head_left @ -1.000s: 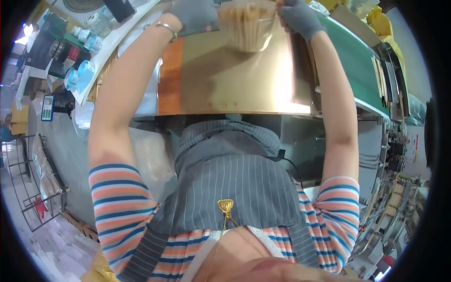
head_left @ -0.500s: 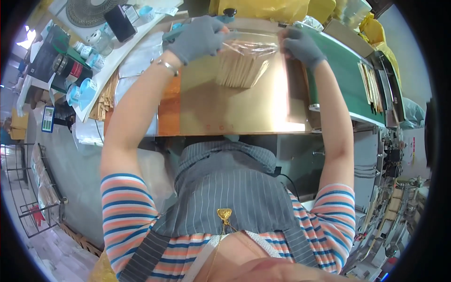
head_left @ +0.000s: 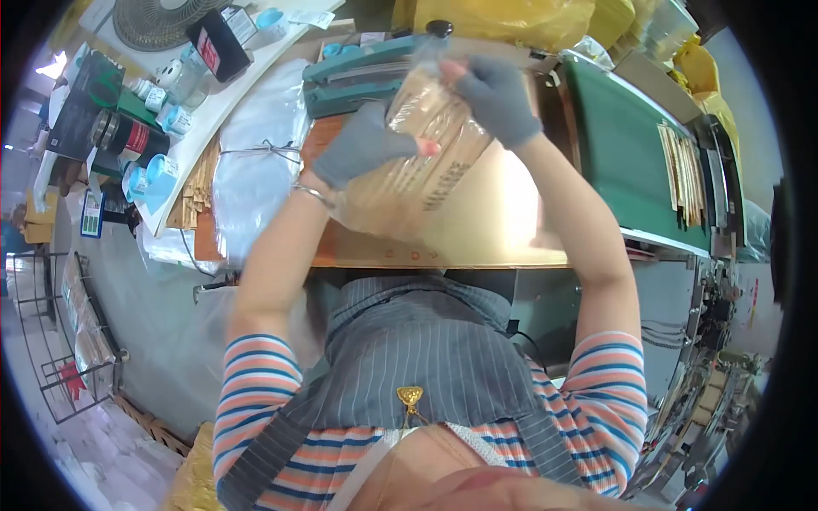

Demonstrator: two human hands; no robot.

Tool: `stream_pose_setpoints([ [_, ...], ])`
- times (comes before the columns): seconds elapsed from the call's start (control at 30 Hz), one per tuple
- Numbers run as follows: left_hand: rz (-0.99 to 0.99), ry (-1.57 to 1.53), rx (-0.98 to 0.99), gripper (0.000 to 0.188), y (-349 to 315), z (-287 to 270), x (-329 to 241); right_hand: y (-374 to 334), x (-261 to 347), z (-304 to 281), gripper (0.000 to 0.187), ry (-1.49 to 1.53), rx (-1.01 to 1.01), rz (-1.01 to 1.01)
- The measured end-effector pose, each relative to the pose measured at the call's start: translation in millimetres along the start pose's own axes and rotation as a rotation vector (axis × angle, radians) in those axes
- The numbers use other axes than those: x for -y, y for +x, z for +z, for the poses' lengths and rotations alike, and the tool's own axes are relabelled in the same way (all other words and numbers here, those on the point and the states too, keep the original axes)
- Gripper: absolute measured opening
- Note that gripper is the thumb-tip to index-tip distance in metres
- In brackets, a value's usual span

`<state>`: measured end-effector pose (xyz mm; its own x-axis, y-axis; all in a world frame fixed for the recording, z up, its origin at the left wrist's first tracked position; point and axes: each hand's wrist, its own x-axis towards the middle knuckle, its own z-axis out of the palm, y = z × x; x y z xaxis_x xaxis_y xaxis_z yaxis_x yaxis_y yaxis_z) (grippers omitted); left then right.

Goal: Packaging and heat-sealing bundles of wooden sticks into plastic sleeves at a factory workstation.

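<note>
A clear plastic bag with dark print, packed with thin tan pieces, slants between my hands above a shiny tan work board. My left hand, in a grey fingerless glove, grips the bag's left side with the thumb across its front. At the bag's far end, my right hand, gloved alike, closes on the gathered plastic. What exactly the tan pieces are, I cannot tell. Just beyond my left hand stands a teal bar-shaped device, with a black knob near its right end.
Flat clear plastic bags lie left of the board, beside loose tan strips. A white shelf holds cups, a bottle and a fan. To the right is a green surface with upright cards. Yellow plastic lies behind.
The bag has come up off the board and tilted nearer me. My left hand has moved down from the bag's mouth to its side; my right has shifted left, bunching the plastic.
</note>
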<state>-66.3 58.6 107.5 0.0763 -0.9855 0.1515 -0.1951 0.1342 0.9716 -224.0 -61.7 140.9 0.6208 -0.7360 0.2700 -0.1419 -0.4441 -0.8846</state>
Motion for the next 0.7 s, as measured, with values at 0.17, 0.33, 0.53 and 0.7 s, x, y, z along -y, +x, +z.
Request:
stream_pose_setpoints([
  [0.17, -0.361, -0.288, -0.094, 0.04, 24.6, 7.4, 100.5, 95.4, -115.7, 0.1, 0.035, -0.579, -0.321, -0.16],
  [0.33, -0.401, -0.495, -0.336, 0.034, 39.3, -18.1, 119.2, 141.0, -54.1, 39.5, 0.041, -0.727, -0.252, -0.226],
  [0.53, -0.483, -0.531, -0.314, 0.038, 51.2, -44.8, 148.0, 143.6, -137.9, 38.5, 0.03, -0.909, -0.184, -0.068],
  [0.7, -0.513, -0.564, -0.385, 0.041, 40.5, -36.9, 146.6, 143.7, -150.1, 50.1, 0.02, -0.936, -0.172, -0.018],
])
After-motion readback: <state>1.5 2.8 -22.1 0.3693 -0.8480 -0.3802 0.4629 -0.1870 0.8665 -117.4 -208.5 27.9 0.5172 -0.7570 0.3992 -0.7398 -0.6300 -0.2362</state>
